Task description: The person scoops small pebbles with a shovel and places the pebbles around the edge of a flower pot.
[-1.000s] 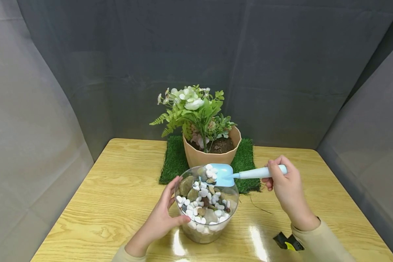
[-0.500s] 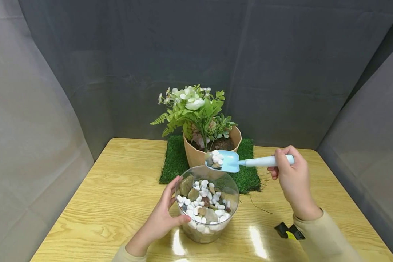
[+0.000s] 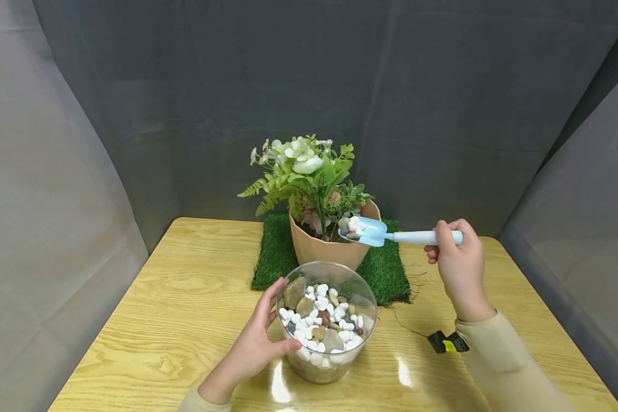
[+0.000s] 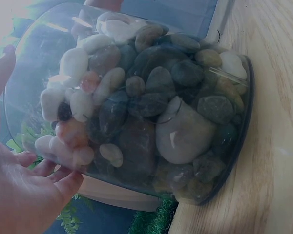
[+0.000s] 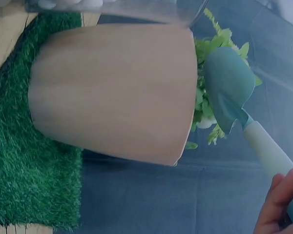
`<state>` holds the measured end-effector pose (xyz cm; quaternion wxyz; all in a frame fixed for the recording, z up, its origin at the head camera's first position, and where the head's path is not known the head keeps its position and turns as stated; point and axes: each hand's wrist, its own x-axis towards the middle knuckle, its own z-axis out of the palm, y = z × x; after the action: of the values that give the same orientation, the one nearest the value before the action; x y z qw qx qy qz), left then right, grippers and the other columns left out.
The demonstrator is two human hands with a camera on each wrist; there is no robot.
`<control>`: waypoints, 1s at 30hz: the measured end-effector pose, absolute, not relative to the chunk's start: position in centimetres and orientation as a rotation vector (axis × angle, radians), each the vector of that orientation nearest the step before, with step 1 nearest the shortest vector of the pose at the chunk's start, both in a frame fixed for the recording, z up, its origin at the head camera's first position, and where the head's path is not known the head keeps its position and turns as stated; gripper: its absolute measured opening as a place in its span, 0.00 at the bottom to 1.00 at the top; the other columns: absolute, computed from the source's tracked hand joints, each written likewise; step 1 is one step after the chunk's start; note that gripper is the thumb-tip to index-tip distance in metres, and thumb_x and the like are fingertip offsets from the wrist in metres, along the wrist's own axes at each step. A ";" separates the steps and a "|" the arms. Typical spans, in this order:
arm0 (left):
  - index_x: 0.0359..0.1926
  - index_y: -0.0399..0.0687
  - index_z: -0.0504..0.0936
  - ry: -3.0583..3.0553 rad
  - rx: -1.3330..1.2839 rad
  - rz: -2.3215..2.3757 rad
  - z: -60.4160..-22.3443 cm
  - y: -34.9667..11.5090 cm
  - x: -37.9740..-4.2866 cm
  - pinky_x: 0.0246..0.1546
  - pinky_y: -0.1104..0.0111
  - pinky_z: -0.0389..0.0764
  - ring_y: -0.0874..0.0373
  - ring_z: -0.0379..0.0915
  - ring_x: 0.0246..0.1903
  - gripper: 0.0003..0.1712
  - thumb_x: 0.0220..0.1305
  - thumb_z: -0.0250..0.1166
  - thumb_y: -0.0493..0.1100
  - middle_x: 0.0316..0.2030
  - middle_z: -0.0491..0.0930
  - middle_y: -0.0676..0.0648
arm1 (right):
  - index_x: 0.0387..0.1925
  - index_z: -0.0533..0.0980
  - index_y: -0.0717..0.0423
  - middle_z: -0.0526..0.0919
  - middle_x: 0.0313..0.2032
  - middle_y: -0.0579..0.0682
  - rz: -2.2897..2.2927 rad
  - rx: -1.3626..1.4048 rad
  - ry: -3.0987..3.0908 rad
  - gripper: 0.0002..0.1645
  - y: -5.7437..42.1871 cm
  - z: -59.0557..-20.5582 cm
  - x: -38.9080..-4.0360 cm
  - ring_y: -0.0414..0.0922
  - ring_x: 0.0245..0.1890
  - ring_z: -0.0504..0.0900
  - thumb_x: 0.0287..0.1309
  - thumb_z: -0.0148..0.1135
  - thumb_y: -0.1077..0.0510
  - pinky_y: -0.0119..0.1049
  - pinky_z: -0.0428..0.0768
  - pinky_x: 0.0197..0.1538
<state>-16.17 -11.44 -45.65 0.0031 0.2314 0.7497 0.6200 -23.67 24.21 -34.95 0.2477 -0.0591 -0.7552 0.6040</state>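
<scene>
We see, at the back, the peach flowerpot (image 3: 321,252), and nearer to us the clear tub (image 3: 357,284). The light-blue trowel (image 3: 404,236) is above the pot's front-right rim. Our right hand (image 3: 460,266) grips its handle; our left hand (image 3: 254,344) clasps the tub. We would keep the blade level until it is well inside, so the small pebbles (image 3: 356,225) do not slide early.

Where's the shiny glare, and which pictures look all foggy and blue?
Head view: bright glare patches on the wooden table, near the clear tub; left wrist view: foggy and bluish, whitest at the top left corner, with small glints on the clear tub; right wrist view: bluish and hazy too, including the trowel.
</scene>
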 end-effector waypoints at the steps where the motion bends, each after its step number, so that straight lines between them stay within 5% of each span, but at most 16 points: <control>1: 0.83 0.60 0.46 2.350 0.727 1.945 -45.7 -11.4 -16.2 0.74 0.35 0.57 0.34 0.46 0.79 0.64 0.57 0.78 0.54 0.82 0.47 0.39 | 0.34 0.70 0.57 0.80 0.21 0.44 1.632 -0.163 -2.065 0.16 24.3 -35.0 -23.9 0.37 0.19 0.80 0.76 0.55 0.50 0.26 0.82 0.23; 30: 0.83 0.61 0.45 2.352 0.723 1.949 -45.9 -11.5 -16.2 0.74 0.35 0.57 0.34 0.47 0.79 0.63 0.57 0.78 0.53 0.82 0.46 0.39 | 0.35 0.71 0.56 0.80 0.19 0.40 1.225 -0.054 -2.229 0.20 24.1 -34.4 -26.0 0.35 0.19 0.80 0.75 0.53 0.44 0.26 0.77 0.22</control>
<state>-16.15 -11.54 -45.90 0.0015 0.2304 0.7492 0.6209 -26.04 24.08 -34.35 0.2944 -0.0203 -0.8372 0.4604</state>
